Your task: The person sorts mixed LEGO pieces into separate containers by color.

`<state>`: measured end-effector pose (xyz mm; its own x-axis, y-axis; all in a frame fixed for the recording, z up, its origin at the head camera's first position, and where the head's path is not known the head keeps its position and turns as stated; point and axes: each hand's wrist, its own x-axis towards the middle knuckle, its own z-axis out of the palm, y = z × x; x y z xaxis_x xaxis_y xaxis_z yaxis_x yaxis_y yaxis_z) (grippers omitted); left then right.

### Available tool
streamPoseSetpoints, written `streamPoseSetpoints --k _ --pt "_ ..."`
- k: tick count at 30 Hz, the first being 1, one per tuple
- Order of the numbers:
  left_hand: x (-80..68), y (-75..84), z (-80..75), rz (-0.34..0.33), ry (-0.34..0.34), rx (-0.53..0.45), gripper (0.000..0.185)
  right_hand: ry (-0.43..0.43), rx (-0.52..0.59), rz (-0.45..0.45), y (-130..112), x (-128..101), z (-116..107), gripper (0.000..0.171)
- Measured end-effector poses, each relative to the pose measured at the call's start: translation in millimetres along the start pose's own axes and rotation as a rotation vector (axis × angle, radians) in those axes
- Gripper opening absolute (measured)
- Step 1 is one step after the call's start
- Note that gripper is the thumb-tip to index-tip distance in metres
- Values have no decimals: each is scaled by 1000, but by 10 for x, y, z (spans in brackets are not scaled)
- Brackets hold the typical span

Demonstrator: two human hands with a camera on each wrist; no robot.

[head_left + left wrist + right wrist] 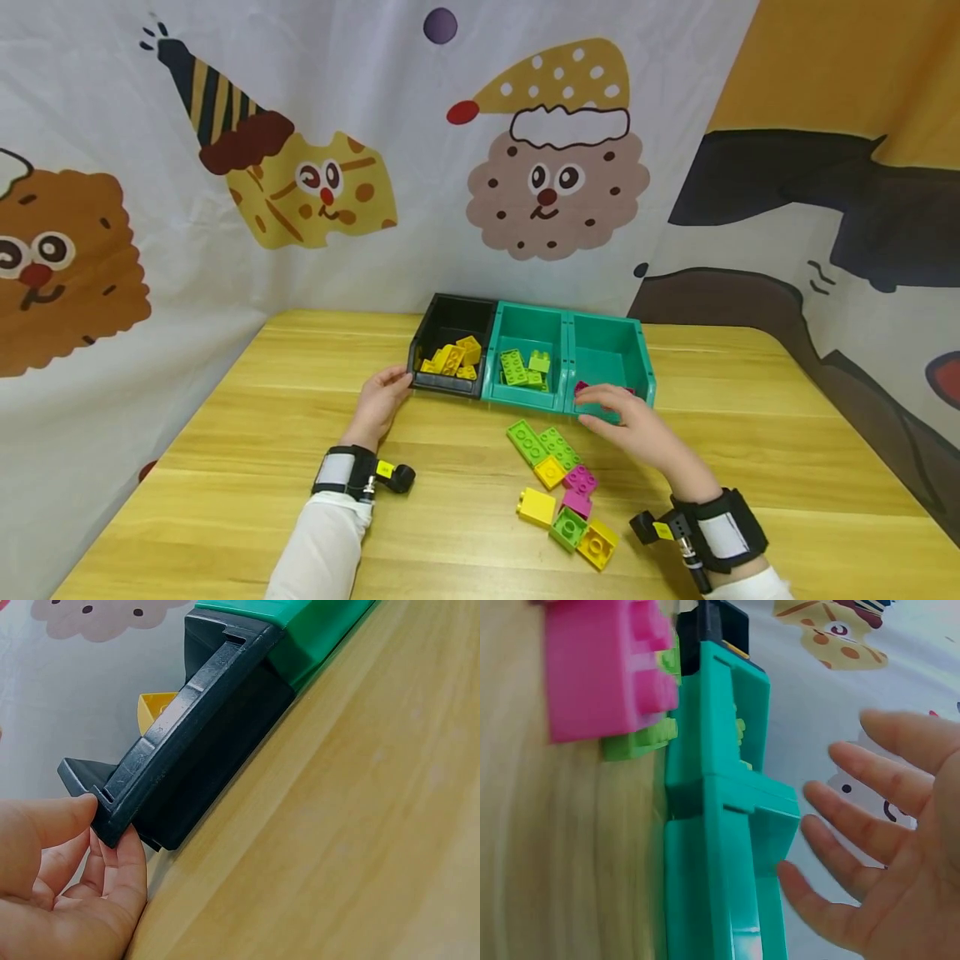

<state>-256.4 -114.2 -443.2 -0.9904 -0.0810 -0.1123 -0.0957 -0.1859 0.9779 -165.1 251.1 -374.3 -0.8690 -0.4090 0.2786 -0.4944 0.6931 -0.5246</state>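
Prob. release step: your R hand (628, 423), empty fingers spread, is over right teal bin (609, 362).
Your L hand (377, 405) pinches corner of black bin (459, 318); next prob. calls for pinching loose bricks (577, 503) on desk (450, 525).

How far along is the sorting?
Looks partly done: yellow bricks in the black bin, green bricks in the middle bin, pink pieces, partly hidden, in the right bin. In hand: no brick; the left hand pinches the black bin's corner, right hand hovers by the right bin. Remaining: eight loose bricks on the table, three yellow, three green, two pink.
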Motion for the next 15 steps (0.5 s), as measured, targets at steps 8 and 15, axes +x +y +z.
streamPoseSetpoints --k 8,15 --pt "3 12 1 -17 7 26 37 -167 -37 91 -60 -114 10 42" --pt "5 9 11 -26 -2 33 38 -321 -62 337 -207 -138 90 74"
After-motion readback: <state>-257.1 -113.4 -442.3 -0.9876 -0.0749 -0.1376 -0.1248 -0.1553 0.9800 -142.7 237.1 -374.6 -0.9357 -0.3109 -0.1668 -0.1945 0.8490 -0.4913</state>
